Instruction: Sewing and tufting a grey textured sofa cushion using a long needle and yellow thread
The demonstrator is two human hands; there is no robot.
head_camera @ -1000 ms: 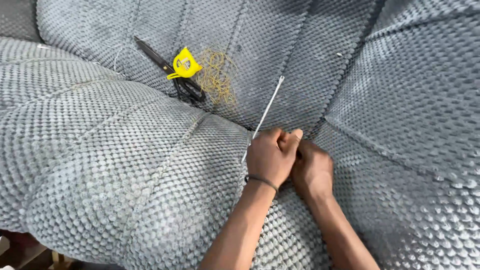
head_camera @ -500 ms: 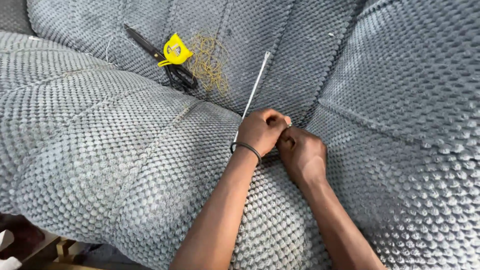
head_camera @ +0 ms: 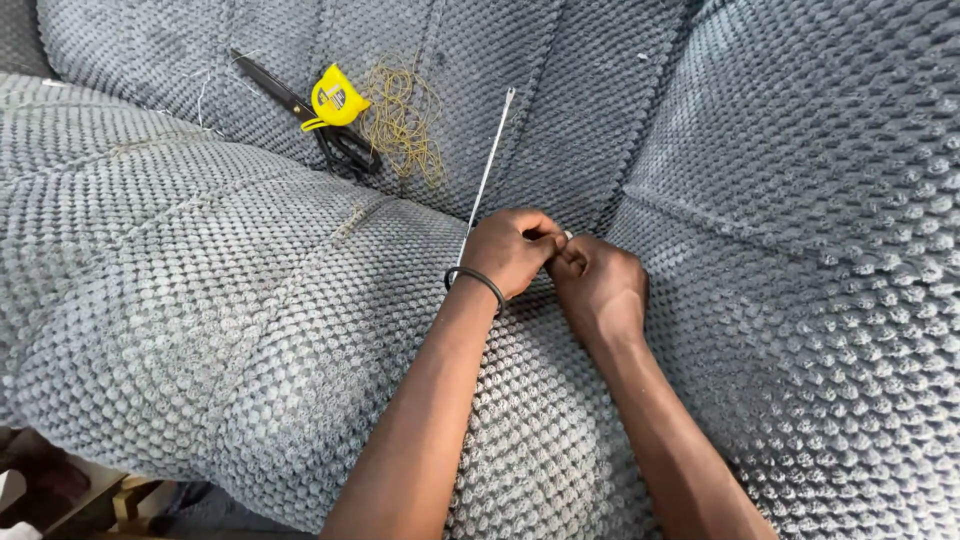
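Grey, bumpy upholstery (head_camera: 200, 330) fills the view, quilted into padded sections. At about 11 o'clock lie black scissors (head_camera: 290, 105), with a yellow tape measure (head_camera: 336, 98) touching them and a loose tangle of yellow thread (head_camera: 405, 125) just to its right. A long metal needle (head_camera: 487, 165) runs from about 12 o'clock down to the left hand (head_camera: 508, 252), which wears a dark band at the wrist and is curled shut — its fingertips pinch something small I cannot make out. The right hand (head_camera: 600, 290) sits just beside it at 3 o'clock, fingers bent inward and touching the left hand's — whether it grips anything, I cannot tell.
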